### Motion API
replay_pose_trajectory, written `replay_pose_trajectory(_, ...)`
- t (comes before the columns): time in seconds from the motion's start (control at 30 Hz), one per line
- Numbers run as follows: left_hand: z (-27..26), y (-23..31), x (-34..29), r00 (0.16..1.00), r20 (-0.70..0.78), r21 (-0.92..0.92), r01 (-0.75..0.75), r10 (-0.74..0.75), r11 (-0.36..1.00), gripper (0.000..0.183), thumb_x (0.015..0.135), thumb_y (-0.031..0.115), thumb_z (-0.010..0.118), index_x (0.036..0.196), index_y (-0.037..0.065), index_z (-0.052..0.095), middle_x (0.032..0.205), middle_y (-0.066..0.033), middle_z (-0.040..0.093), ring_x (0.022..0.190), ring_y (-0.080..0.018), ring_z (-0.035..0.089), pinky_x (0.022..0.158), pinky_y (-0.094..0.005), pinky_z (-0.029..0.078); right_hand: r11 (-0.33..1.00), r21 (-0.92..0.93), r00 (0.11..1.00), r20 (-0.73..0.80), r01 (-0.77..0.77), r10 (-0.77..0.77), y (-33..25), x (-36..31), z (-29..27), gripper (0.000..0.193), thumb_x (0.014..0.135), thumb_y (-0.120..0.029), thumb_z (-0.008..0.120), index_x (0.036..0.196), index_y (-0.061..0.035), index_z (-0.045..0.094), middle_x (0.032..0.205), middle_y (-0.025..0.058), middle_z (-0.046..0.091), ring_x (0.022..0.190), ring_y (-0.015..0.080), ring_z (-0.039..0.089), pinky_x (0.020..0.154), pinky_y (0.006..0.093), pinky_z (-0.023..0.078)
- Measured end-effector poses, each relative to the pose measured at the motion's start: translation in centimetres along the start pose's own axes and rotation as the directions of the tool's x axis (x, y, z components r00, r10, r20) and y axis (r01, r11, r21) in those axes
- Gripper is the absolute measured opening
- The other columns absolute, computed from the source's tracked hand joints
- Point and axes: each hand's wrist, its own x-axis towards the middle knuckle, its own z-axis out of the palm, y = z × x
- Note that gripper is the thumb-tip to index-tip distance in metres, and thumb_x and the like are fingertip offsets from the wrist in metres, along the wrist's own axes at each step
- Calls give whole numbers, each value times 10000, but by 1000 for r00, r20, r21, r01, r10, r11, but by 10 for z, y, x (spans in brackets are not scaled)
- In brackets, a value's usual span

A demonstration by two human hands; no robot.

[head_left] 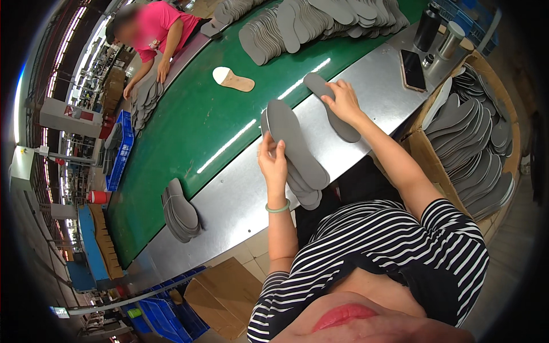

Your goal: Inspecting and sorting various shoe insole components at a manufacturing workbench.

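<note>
My left hand [272, 164] is closed around the edge of a small stack of grey shoe insoles [298, 146], which it keeps tilted over the steel table edge. To its right, my right hand [344, 104] grips another grey insole [342, 129] near its upper end, thumb on the top face. That insole lies over the steel strip, apart from the stack. Whether more insoles lie under it cannot be made out. A bundle of grey insoles [182, 212] rests farther left, across the green belt and the steel strip.
Large rows of grey insoles [320, 27] cover the far green belt [189, 131], near a beige and white insole [233, 80]. At right are a phone [413, 70], a dark bottle [428, 27] and a cardboard box [437, 160] of insoles. Opposite, a person in pink [166, 26] handles insoles.
</note>
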Motion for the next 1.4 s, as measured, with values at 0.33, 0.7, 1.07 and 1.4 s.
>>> replay_pose_trajectory(0.33, -38, -39, 116, 999, 21, -51, 37, -36, 998, 398, 871, 107, 651, 1235, -36, 577, 1119, -126, 635, 1008, -203, 605, 891, -315, 478, 969, -239, 987, -129, 66, -99, 30, -1, 26, 514, 872, -224, 635, 1271, 75, 510, 1379, 235, 405, 1306, 396, 351, 1087, 447, 330)
replay_pose_trajectory(0.7, 27, -141, 295, 933, -167, 543, 356, -317, 761, 560, 733, 295, 778, 1271, 281, 622, 1411, -233, 409, 1289, -363, 402, 952, -435, 491, 987, -108, 954, -261, 121, -145, 30, -2, 29, 292, 740, -79, 610, 987, 70, 565, 1281, 231, 458, 1180, 396, 446, 962, 429, 427)
replay_pose_trajectory(1.07, 37, -144, 322, 879, -85, 200, 477, -470, 856, 500, 660, 231, 812, 1118, 65, 702, 1228, -258, 591, 1216, -336, 519, 1070, -387, 367, 955, -12, 912, -293, 296, -287, 24, 3, 8, 125, 662, -90, 653, 727, -30, 564, 915, 113, 572, 995, 315, 533, 838, 407, 413)
replay_pose_trajectory(1.4, 43, -159, 336, 832, 3, -197, 544, -554, 816, 253, 772, 123, 752, 982, 9, 668, 919, -112, 665, 787, -235, 617, 768, -433, 520, 942, 91, 903, -327, 322, -277, 18, -11, 2, 121, 656, -86, 577, 767, -39, 570, 796, 124, 535, 746, 346, 552, 653, 403, 454)
